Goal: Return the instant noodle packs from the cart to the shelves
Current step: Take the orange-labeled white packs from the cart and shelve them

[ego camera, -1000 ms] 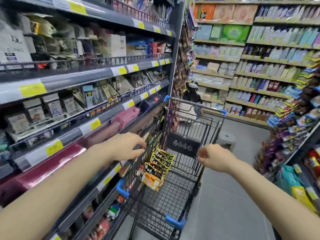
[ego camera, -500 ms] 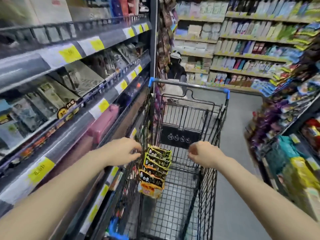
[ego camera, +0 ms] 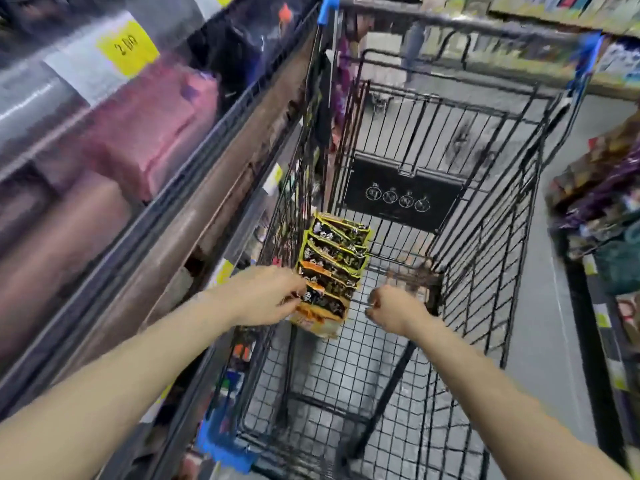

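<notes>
**Hands reach into the cart by the noodle packs**

Head view: A black wire cart (ego camera: 485, 188) stands in a shop aisle, close to the shelves (ego camera: 194, 188) on the left. The cart has blue corner caps and a dark sign with four round marks on its far end.

The instant noodle packs (ego camera: 332, 265) are inside the cart. They stand in a row, one behind the other, leaning against the cart's left wall. The far packs have green-yellow edges. The near ones have orange edges.

The left hand (ego camera: 266, 292) is at the near end of the row. Its fingers are bent and touch the closest orange pack. The picture is blurry here, so it is hard to tell if the fingers are really gripping the pack or only touching it.

The right hand (ego camera: 391, 308) is inside the cart too, just to the right of the packs and apart from them. Its fingers are curled in, like a loose fist. It holds nothing that can be seen.

On the shelves there is a yellow price tag (ego camera: 126, 46) and some pink packages (ego camera: 152, 126). More goods (ego camera: 602, 188) sit on the right side of the aisle, all blurry.
</notes>
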A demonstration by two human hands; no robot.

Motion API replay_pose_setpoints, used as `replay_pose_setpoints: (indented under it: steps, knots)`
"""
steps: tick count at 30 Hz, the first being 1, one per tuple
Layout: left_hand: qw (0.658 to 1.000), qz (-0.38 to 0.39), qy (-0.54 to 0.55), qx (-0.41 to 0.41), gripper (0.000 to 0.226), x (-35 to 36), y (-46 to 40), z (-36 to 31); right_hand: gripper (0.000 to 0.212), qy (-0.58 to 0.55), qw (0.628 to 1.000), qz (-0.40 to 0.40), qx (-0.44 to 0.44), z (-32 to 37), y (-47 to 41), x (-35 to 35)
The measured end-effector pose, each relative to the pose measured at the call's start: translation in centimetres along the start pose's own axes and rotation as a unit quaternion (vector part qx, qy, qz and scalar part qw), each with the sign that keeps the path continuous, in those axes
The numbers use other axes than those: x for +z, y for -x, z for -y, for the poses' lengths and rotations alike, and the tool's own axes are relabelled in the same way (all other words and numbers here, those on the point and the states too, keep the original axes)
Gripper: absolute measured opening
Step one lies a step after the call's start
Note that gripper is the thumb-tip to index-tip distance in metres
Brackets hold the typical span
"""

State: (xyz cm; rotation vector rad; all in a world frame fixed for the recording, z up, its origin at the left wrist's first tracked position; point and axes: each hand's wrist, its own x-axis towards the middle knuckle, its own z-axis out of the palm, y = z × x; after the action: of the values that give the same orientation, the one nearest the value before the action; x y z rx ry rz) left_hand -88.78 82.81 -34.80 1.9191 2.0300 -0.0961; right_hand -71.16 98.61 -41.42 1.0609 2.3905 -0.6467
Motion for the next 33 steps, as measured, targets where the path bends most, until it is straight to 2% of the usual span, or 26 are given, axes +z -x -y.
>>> replay_pose_setpoints:
  steps: [2, 6, 10, 13, 15, 18, 21, 23, 29, 33]
  knots:
    - [1.000, -0.014, -0.012, 0.014, 0.023, 1.6, -0.7, 0.5, 0.033, -0.009, 1.000, 0.016, 0.012, -0.3, -1.9, 2.7]
    - [0.996, -0.081, -0.010, 0.037, 0.038, 4.8, -1.3, 2.1, 0.040, -0.060, 0.996, 0.038, 0.058, -0.7, -4.7, 7.6]
    - [0.990, -0.115, -0.028, 0.071, 0.033, 6.8, -1.5, 3.4, 0.037, -0.124, 0.988, 0.039, 0.079, -0.4, -7.3, 11.4]
    - [0.987, -0.141, -0.023, 0.073, 0.031, 7.6, -1.6, 3.8, 0.036, -0.205, 0.974, 0.011, 0.097, 0.5, -8.4, 12.5]
    - [0.985, -0.160, -0.008, 0.065, 0.031, 8.0, -1.5, 3.9, 0.035, -0.280, 0.951, -0.019, 0.130, 1.2, -9.1, 13.3]
    - [0.982, -0.181, -0.002, 0.052, 0.032, 8.5, -1.5, 3.8, 0.036, -0.422, 0.889, -0.061, 0.166, 2.2, -10.2, 14.8]
    - [0.980, -0.192, 0.007, 0.043, 0.032, 8.8, -1.5, 3.9, 0.038, -0.484, 0.851, -0.095, 0.182, 2.9, -11.1, 16.3]
    - [0.980, -0.194, 0.001, 0.041, 0.033, 9.0, -1.5, 3.9, 0.037, -0.498, 0.839, -0.119, 0.182, 3.9, -10.6, 16.3]
    - [0.983, -0.174, -0.021, 0.047, 0.031, 8.7, -1.4, 3.8, 0.034, -0.470, 0.857, -0.139, 0.159, 4.4, -10.0, 16.6]
    - [0.985, -0.153, -0.065, 0.039, 0.027, 8.7, -1.6, 3.9, 0.023, -0.430, 0.883, -0.166, 0.089, 3.4, -8.9, 15.2]
